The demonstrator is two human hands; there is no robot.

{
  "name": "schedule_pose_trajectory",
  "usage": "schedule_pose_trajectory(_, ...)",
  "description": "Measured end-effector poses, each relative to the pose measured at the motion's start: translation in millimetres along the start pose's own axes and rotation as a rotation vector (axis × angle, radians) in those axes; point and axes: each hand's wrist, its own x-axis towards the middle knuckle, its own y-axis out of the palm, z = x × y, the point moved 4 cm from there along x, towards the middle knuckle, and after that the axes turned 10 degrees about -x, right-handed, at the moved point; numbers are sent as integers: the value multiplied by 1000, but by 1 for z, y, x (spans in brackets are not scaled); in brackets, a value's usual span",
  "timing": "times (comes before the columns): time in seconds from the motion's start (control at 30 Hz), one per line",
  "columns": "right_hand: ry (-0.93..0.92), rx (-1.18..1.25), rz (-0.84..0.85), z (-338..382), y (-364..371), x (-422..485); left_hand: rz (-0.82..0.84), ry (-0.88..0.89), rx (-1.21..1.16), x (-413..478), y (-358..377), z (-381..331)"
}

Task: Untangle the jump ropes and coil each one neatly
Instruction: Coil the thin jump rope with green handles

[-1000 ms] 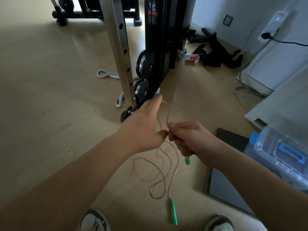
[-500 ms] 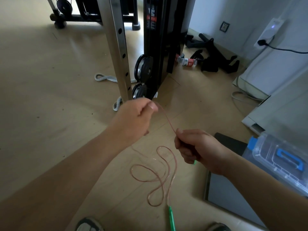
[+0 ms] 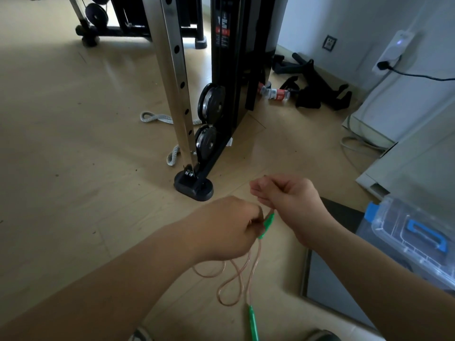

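Pinkish jump rope (image 3: 234, 279) dangles in loops. My left hand (image 3: 229, 227) pinches it; my right hand (image 3: 285, 198) grips its green handle (image 3: 267, 225).

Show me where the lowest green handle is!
In the head view it's at the bottom middle: the lowest green handle sits at the end of the pink jump rope, below the left hand.

A home gym: cable machine (image 3: 229, 70) with pulleys (image 3: 211, 102) on wood floor (image 3: 61, 143).
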Motion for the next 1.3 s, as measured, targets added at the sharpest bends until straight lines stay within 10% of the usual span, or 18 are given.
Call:
schedule_pose_trajectory(0.1, -121, -228, 57, 8, -1, -6, -231, 65, -154, -2, -31, 6)
schedule_pose_trajectory(0.3, 102, 214, 471, 23, 10, -17, -487, 90, -50, -9, -63, 27)
schedule_pose_trajectory(0.47, 185, 709, 286, 28, 13, -9, -52, -117, 97, 0, -11, 27)
schedule_pose_trajectory(0.7, -175, -451, 35, 20, 3, -10, -55, 52, -53, -5, -15, -2)
schedule_pose_trajectory(0.9, 59, 102, 355, 30, 4, -16, -420, 116, -81, -12, -63, 22)
schedule_pose_trajectory(1.1, 197, 632, 330, 33, 15, -12, -74, -100, 40, 4, -13, 30)
schedule_pose_trajectory(1.3, -189, -429, -58, 17, 0, -4, 66, -2, 78, -5, 0, 0)
